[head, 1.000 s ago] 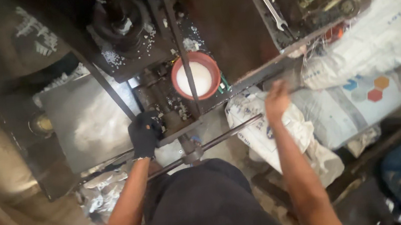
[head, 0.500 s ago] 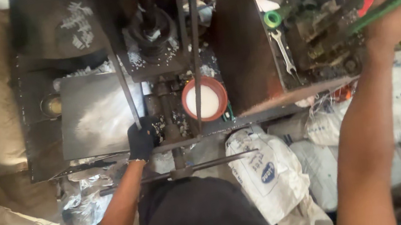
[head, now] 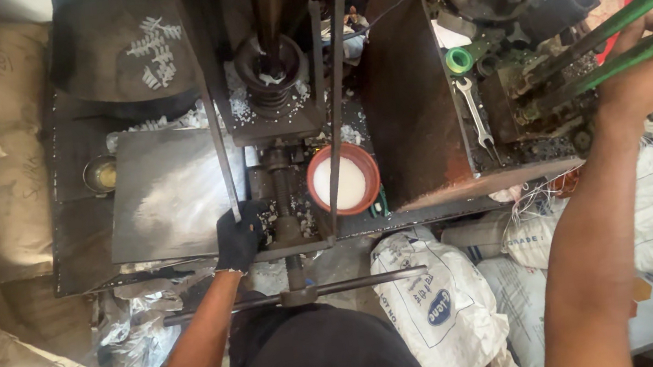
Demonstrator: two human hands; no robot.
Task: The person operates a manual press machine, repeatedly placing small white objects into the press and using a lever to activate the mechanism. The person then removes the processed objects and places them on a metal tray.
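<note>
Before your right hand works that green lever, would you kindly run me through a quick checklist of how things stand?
1. Left hand, gloved, away from the pressing column: cannot tell; it rests on the machine bed beside the central screw.
2. Right hand has a grip on the green lever: ok.
3. Red bowl of white material in place on the bed: ok.
4. Wrench off moving parts: cannot tell.
5. White granules cleared from the head: not ok.

Left hand (head: 238, 238), black-gloved: closed around base of thin upright metal rod (head: 213, 123) on dark press machine (head: 275, 91). Right hand (head: 645, 69), bare: grips green lever bars (head: 637, 29). Red bowl (head: 344, 179) of white powder beside screw shaft. Spanner (head: 476, 117) on rusty tray. White sacks (head: 439, 310) below.
</note>
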